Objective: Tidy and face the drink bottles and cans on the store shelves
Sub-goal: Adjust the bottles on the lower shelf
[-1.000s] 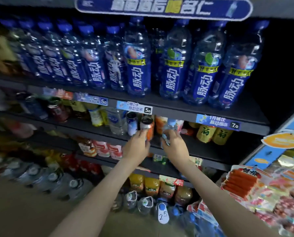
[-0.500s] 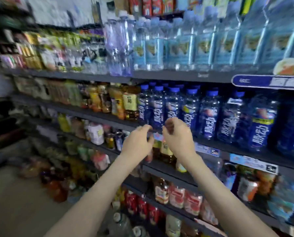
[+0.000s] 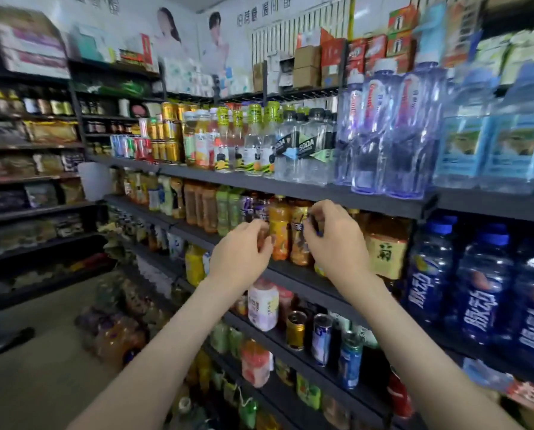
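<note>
Dark grey metal shelves (image 3: 290, 189) run along the right side of a small shop, tier above tier, all packed with drinks. Both hands are raised in front of the second drinks tier down. The left hand (image 3: 240, 251) is clenched, fingertips drawn to the thumb, with nothing visible in its grip. It sits just in front of an orange juice bottle (image 3: 278, 231) that stands upright at the shelf's front edge. The right hand (image 3: 334, 243) has its fingers curled before a dark-labelled bottle (image 3: 297, 243) beside the orange one, and I cannot tell whether its grip holds anything.

To the right stand a tea bottle with a yellow label (image 3: 385, 254) and tall blue bottles (image 3: 483, 290). On the tier above are clear water bottles (image 3: 380, 128), with gold cans (image 3: 170, 131) further along. One tier below the hands, small cans (image 3: 321, 338) stand upright. Cardboard cartons (image 3: 306, 66) are stacked on top, against a pale wall with posters (image 3: 172, 35). A second rack of snack packs (image 3: 26, 169) lines the left side, with a dull brown floor (image 3: 42, 367) between.
</note>
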